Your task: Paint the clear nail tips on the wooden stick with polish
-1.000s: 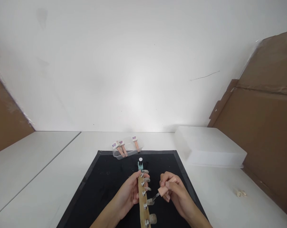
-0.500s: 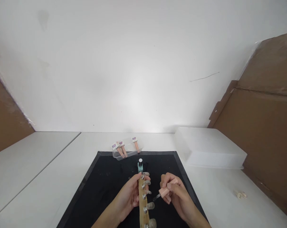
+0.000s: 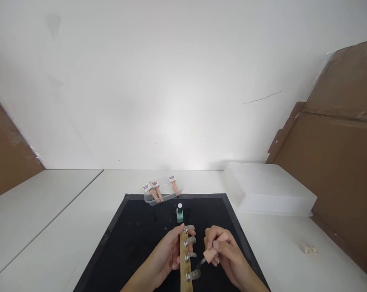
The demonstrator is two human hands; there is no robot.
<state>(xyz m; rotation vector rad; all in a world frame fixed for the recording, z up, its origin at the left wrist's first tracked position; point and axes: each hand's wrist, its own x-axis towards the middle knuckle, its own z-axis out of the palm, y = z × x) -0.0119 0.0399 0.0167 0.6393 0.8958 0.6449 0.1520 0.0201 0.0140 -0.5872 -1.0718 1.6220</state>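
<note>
Held a wooden strip [image 3: 184, 265] over the black mat [image 3: 135, 243], with the left hand [image 3: 173, 251] curled in a closed grip around its far part. Saw the strip running down past the lower border of the view, with clear nail tips [image 3: 195, 274] jutting rightward from metal studs [image 3: 188, 277]. Pinched a peach brush handle [image 3: 210, 254] in the right hand [image 3: 227, 248], with grip drawn in around it and the brush [image 3: 201, 263] slanting down-left beside the nearest visible tip; could not tell whether touching. Noted a teal bottle [image 3: 180, 217] upright just beyond the strip, a clear tray [image 3: 168, 198] of peach tubes [image 3: 156, 194] at the mat's far edge, and a white box [image 3: 277, 207] and small beige rings [image 3: 307, 250] rightward on the white tabletop [image 3: 50, 231].
</note>
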